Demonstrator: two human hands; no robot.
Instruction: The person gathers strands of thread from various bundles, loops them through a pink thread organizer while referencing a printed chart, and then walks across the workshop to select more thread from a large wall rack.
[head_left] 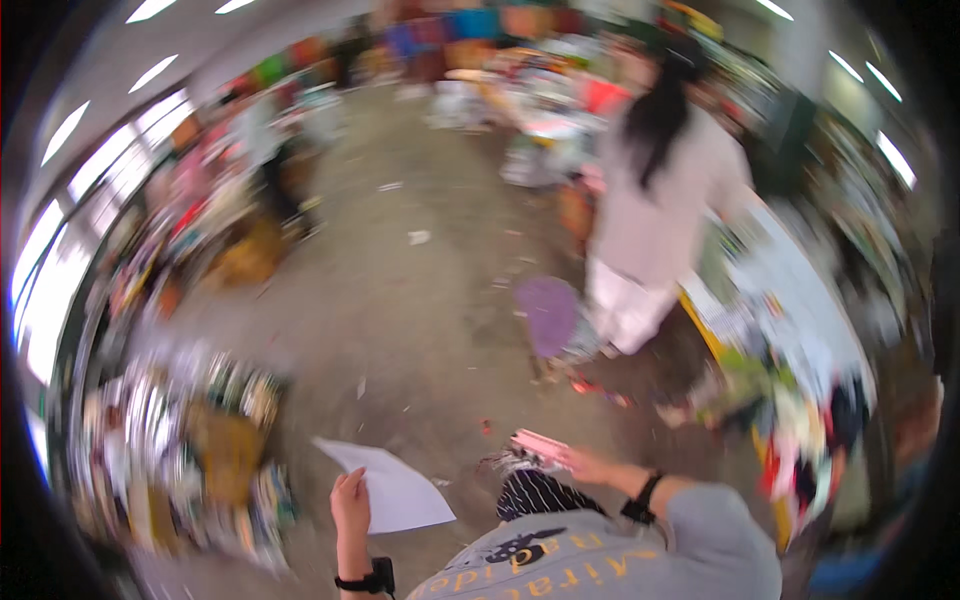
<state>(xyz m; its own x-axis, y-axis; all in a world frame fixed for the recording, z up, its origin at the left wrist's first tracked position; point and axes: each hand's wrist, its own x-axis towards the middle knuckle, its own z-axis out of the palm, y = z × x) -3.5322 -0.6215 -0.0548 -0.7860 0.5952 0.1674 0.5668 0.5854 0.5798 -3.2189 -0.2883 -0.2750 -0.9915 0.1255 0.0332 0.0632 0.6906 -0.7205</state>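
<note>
A white sheet of paper (405, 490) hangs from my left hand (350, 495), whose fingers are closed on its left edge. The sheet is tilted, one corner pointing up and away. In front of my body, my right hand (590, 467) is closed around a pink oblong thing (540, 446) with a pale patterned face. Blur hides what exactly it is. Something thin and dark shows at its near left end, just above my striped dark garment (545, 495).
A person (670, 180) in a pale top stands ahead to the right, beside a long table (800, 270) heaped with cloth. A purple stool-like thing (550, 315) is on the floor near them. Stacked goods (180, 430) line the left. Another person (265, 150) is farther off. Scraps litter the floor.
</note>
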